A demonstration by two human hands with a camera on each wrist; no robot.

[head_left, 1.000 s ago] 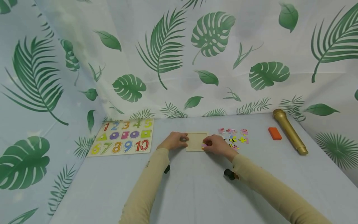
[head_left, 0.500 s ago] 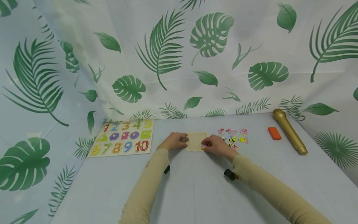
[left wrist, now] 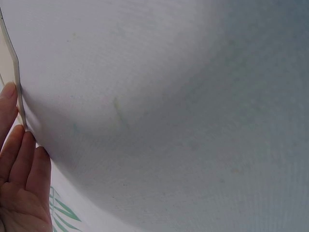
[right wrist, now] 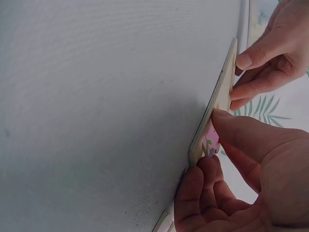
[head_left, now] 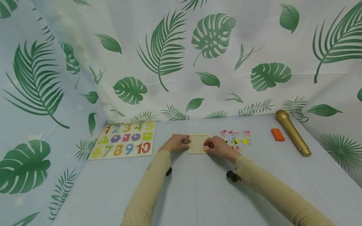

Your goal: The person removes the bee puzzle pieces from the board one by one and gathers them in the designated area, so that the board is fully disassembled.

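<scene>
A small, shallow wooden puzzle tray (head_left: 198, 142) lies on the pale tabletop between both hands. Its left edge is held by the left hand (head_left: 174, 143), thumb and fingers at the rim; the left wrist view catches these fingers (left wrist: 18, 157) along the tray's side. At the tray's near right corner, the right hand (head_left: 222, 147) pinches a pink jigsaw piece (right wrist: 211, 139) between thumb and fingers, mostly hidden by them in the head view. Just right of that hand, several loose jigsaw pieces (head_left: 245, 142) in pink, yellow and white lie in rows.
On the left lies a number-and-shape board (head_left: 121, 138). Toward the right are an orange block (head_left: 278, 134) and a gold microphone (head_left: 293, 133). Leaf-patterned cloth (head_left: 175, 94) walls the table's back and sides.
Hardly anything differs. The right fingers shift very slightly with the jigsaw piece at the tray's corner; the left hand keeps its place on the tray's edge.
</scene>
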